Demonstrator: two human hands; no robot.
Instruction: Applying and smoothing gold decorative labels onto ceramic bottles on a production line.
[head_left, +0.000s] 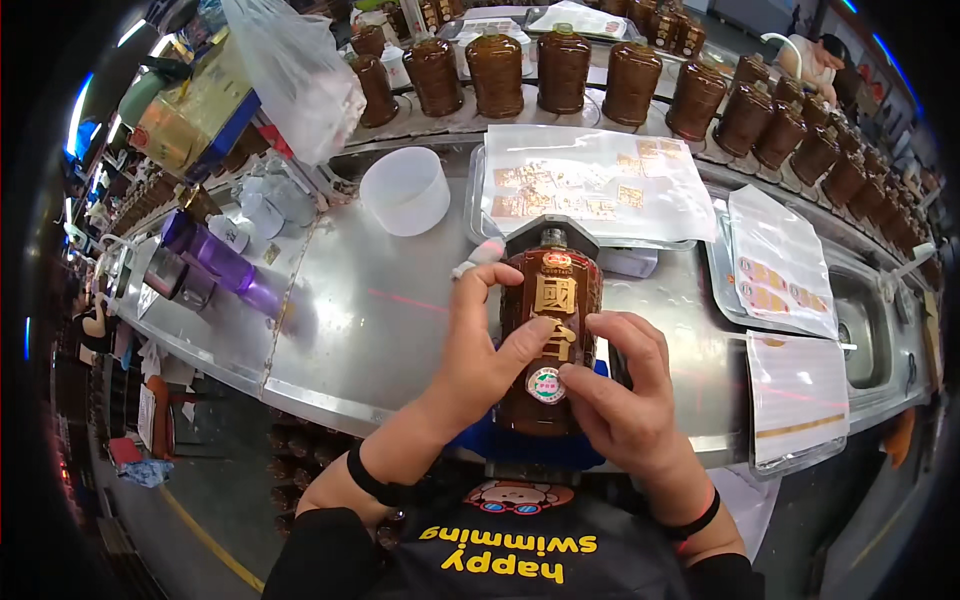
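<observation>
A glossy brown bottle (535, 408) lies in front of me with its neck pointing away. It carries large gold characters, a small red-and-gold emblem near the neck and a round white-and-green sticker (546, 385). My left hand (478, 345) grips its left side, thumb pressed on the gold lettering; white wrapping covers one fingertip. My right hand (630, 390) is closed at the right side, with a thumb or fingertip at the round sticker's edge. Under the bottle are a dark holder at its neck end and a blue support (470, 440) near my body.
Sheets of gold stickers (590, 180) lie on a tray beyond the bottle; more sheets (785, 265) lie on the right beside a sink (868, 330). A white tub (405, 190) and a purple cup (222, 262) stand left. Brown bottles (563, 70) line the far conveyor. Another person (815, 65) works far right.
</observation>
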